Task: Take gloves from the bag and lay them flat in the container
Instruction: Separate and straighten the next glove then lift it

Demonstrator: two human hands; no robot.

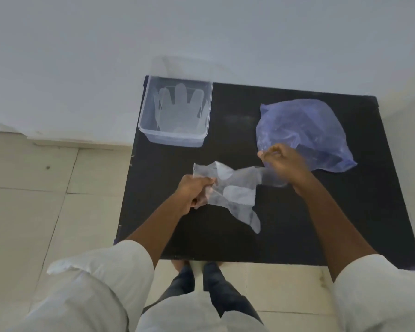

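A clear plastic glove [235, 191] is stretched between both hands above the black table [345, 224]. My left hand [195, 190] grips its crumpled left end; my right hand [283, 165] pinches its right end, just in front of the bag. The blue translucent bag [302, 130] lies crumpled at the table's back right. A clear plastic container [153, 135] stands at the back left corner, with at least one clear glove [180, 109] lying flat inside, fingers pointing away from me.
The table stands against a white wall [201, 32]. Pale floor tiles [34, 200] lie to the left and in front. My legs and feet [197, 276] are just before the table's front edge.
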